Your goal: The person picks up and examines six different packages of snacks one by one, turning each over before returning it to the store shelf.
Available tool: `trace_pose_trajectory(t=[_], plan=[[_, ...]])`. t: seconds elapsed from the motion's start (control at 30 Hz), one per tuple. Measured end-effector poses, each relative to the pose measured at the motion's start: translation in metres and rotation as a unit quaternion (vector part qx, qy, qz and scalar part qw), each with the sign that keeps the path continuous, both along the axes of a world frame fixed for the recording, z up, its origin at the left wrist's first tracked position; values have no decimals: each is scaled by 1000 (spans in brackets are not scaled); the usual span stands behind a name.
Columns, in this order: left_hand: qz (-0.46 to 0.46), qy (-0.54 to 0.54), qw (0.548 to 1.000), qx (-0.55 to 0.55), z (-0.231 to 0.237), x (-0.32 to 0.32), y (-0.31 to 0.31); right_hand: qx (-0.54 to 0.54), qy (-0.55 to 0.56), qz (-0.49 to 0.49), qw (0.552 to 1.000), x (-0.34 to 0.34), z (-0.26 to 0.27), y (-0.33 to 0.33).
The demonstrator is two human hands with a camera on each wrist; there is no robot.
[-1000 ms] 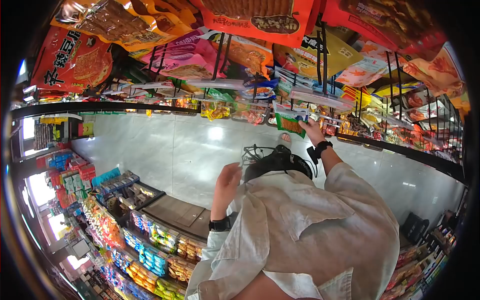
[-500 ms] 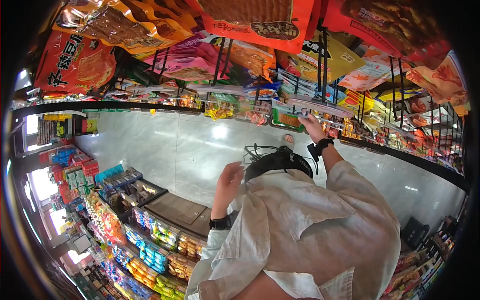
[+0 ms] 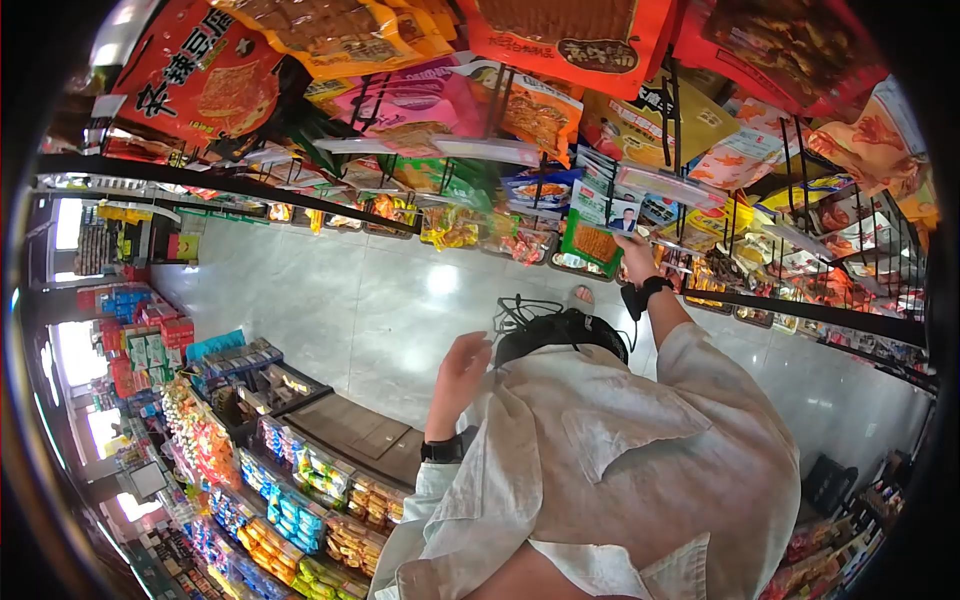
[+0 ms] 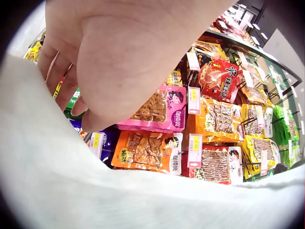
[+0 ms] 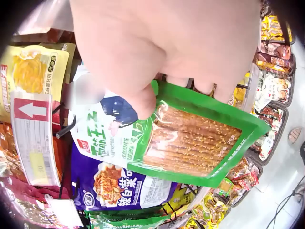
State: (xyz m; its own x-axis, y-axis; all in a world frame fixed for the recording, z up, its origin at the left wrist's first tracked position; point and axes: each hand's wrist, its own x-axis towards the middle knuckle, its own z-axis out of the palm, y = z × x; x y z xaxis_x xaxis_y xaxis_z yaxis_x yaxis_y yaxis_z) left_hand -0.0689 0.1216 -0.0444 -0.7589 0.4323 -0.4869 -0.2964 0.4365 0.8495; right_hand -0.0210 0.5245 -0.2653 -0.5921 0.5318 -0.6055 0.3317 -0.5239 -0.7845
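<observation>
My right hand pinches a green snack packet between thumb and fingers. Brown strips show through the packet's clear window, and its white top lies close to the hanging rack. Behind it in the right wrist view hangs a purple packet. My left hand is held in the air in front of my body, fingers loosely extended and nothing in them. In the left wrist view, a pink packet and an orange packet appear beyond that hand.
Black rack hooks stick out with price tags at their ends. Snack trays stand low under the hanging packets. Behind my left side is a stepped display of packaged goods. Grey tiles cover the floor.
My right hand has raised the green packet toward the hooks, and its white top now shows beside the price tags. The head view has turned slightly. My left hand stays nearly in place.
</observation>
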Motion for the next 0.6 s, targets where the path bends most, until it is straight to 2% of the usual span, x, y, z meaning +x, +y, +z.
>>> trace_pose_trajectory(t=[0.1,0.17,0.2,0.23,0.27,0.3,0.33,0.37,0.43,0.47,0.5,0.53,0.57,0.6], plan=[[1,4,1000,1,0,2,-13,60,-13,-46,997,-12,-11,8],[3,6,1000,6,-1,5,-24,135,-65,-78,986,-20,-15,11],[4,8,1000,8,-3,6,-30,142,-137,-95,976,-21,-14,10],[5,11,1000,11,-4,7,-36,163,-133,-92,973,-19,-33,12],[7,15,1000,15,-6,9,-43,184,-129,-88,970,-11,-82,25],[9,18,1000,18,-8,11,-50,205,-126,-84,967,-3,-109,37],[12,21,999,21,-11,13,-57,197,-151,-11,969,4,-106,39],[14,28,999,31,-15,14,-65,274,-121,44,953,17,-121,39],[17,39,998,50,-26,19,-83,417,-61,154,893,54,-164,27],[18,33,998,55,-29,22,-91,212,-115,91,966,66,-112,-2],[18,28,998,60,-32,24,-98,18,-180,-19,983,78,-53,-34],[18,22,997,66,-34,25,-105,-52,-150,96,983,106,-69,-28],[19,8,997,68,-33,27,-110,-179,-24,58,982,136,-95,-33],[19,-7,997,71,-31,29,-115,-119,-100,12,988,150,-84,-57]])
